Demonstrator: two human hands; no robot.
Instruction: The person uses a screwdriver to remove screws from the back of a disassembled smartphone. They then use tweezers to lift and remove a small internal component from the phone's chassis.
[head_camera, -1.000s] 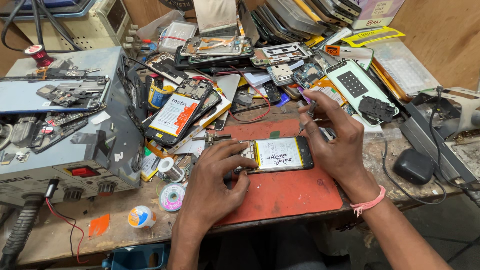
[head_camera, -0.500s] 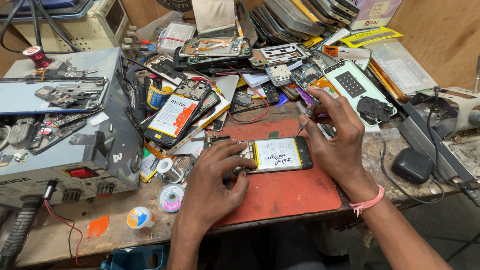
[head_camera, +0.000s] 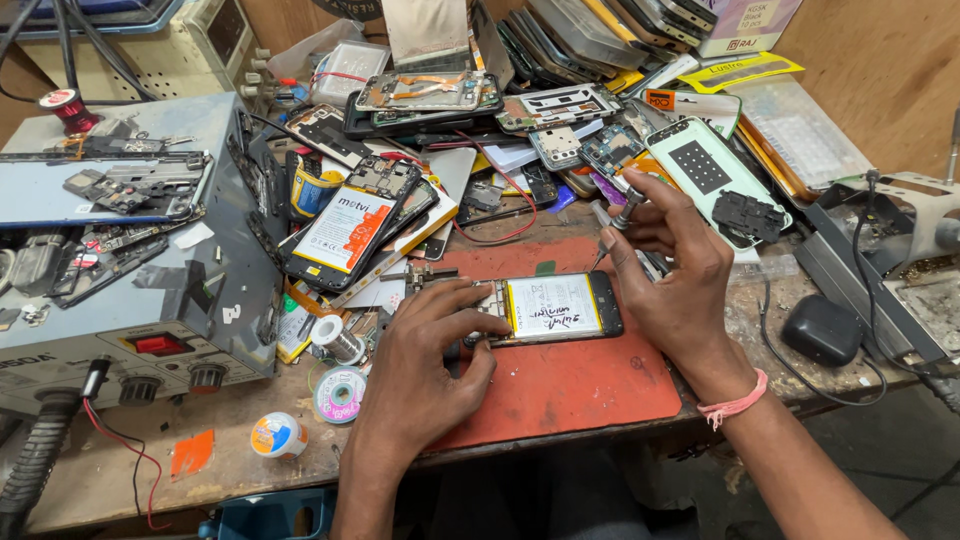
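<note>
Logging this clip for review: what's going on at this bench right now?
A person is working on an opened black smartphone with its white battery exposed, lying flat on a red rubber work mat. The left hand presses down on the phone's left end, steadying it. The right hand holds a slim metal screwdriver in a fingertip grip, tip angled down toward the phone's upper edge. Dismantled phones, solder spools and a grey power supply box crowd the wooden bench.
</note>
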